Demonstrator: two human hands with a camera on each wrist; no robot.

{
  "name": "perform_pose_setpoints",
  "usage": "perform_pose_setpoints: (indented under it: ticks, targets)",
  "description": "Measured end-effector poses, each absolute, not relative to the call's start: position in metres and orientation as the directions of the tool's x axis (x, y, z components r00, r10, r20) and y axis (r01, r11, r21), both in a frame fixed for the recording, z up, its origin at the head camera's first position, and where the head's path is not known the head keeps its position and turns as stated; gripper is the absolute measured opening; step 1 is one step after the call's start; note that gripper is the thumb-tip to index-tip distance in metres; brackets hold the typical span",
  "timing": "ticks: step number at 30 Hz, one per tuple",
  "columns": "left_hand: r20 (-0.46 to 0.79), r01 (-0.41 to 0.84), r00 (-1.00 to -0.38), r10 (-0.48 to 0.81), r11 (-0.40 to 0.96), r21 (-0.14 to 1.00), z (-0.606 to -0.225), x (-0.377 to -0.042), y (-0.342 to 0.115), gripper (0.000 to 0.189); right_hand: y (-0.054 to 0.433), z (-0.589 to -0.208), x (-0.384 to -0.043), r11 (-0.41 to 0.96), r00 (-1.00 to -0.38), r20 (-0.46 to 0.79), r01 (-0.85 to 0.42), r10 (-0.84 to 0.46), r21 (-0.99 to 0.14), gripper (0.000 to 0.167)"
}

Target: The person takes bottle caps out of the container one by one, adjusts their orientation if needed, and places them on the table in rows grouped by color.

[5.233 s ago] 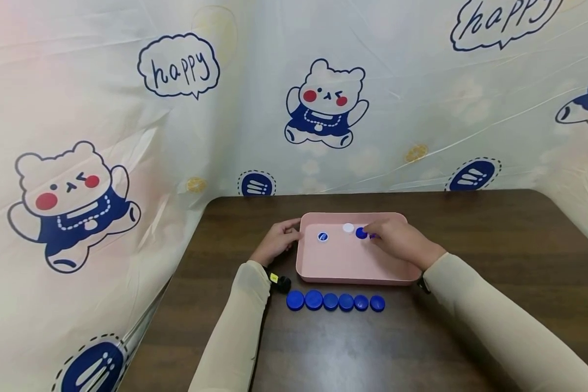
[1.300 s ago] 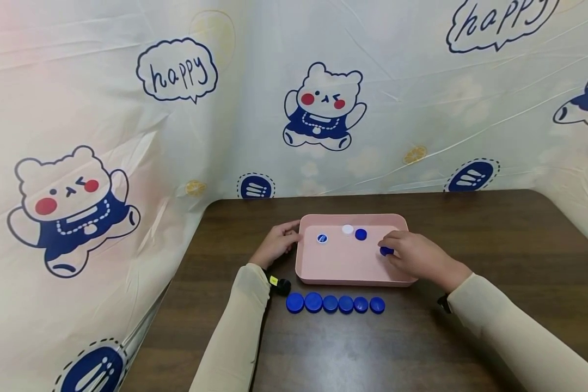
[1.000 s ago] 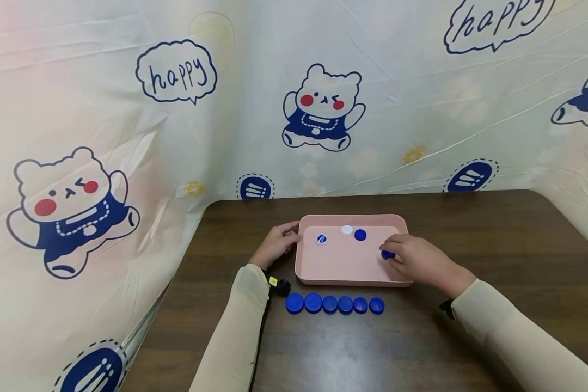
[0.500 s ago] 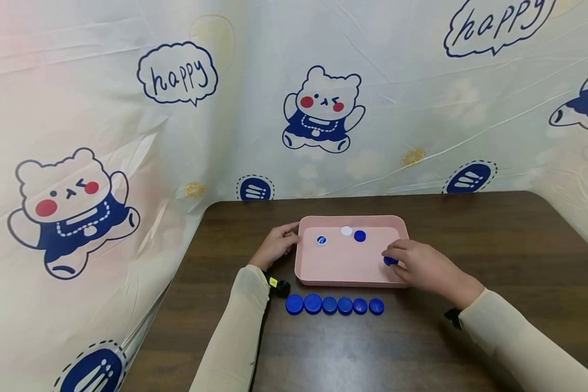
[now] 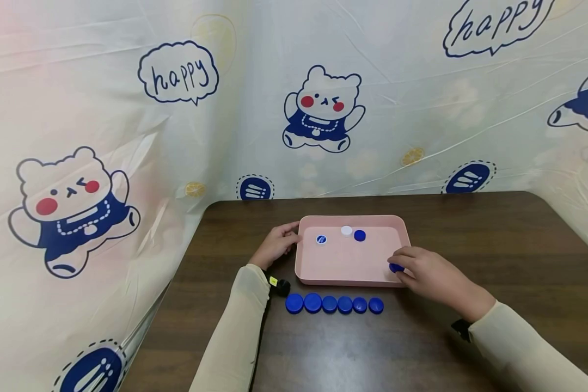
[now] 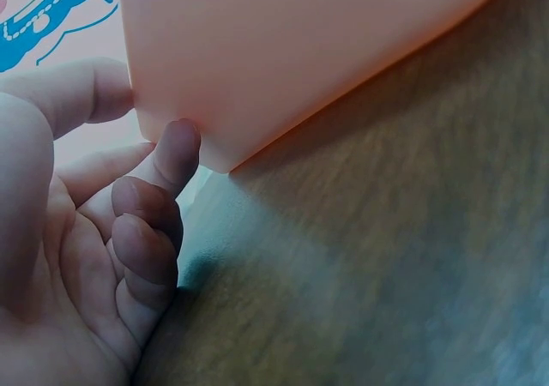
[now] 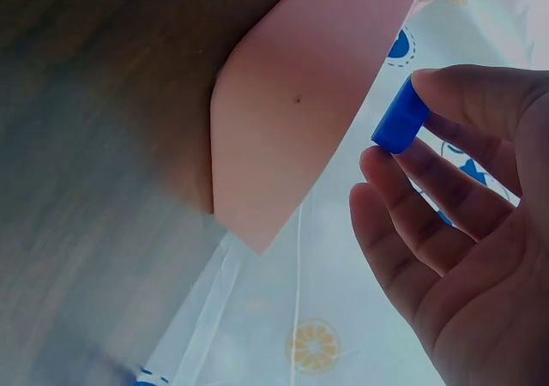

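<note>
In the head view, my left hand (image 5: 276, 244) grips the left edge of a pink tray (image 5: 345, 267). The left wrist view has its thumb and fingers at the tray's corner (image 6: 257, 51). My right hand (image 5: 436, 276) pinches a blue bottle cap (image 5: 396, 268) over the tray's front right part. From the right wrist, that cap (image 7: 401, 116) appears between thumb and fingertips, raised above the tray rim. Inside the tray lie a blue disc (image 5: 360, 236), a white disc (image 5: 346, 231) and a small round piece with a blue-and-white print (image 5: 321, 239).
In front of the tray, several blue bottle caps (image 5: 329, 305) form a row on the brown wooden table (image 5: 323, 354), larger ones at the left. Behind the table hangs a printed cloth (image 5: 255, 109) with bears and lettering.
My right hand has drawn back from the blue disc near the tray's far side, moving right and nearer with the cap still pinched. The left hand keeps its place.
</note>
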State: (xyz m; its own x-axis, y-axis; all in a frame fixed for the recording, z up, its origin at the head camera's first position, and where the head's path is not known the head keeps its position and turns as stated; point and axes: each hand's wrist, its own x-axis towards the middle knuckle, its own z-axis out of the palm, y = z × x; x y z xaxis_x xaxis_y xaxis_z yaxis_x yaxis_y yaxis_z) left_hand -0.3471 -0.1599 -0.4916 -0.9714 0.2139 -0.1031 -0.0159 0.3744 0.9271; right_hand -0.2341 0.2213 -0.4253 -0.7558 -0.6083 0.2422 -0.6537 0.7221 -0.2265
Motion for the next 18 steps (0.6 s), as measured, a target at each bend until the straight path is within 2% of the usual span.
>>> perform_pose_setpoints:
  ticks: [18]
  targets:
    - [-0.093, -0.01, -0.973, 0.211, 0.367, 0.93, -0.492, -0.347, -0.16, 0.05, 0.229, -0.429, -0.212, 0.72, -0.746, 0.312, -0.658, -0.588, -0.218, 0.031]
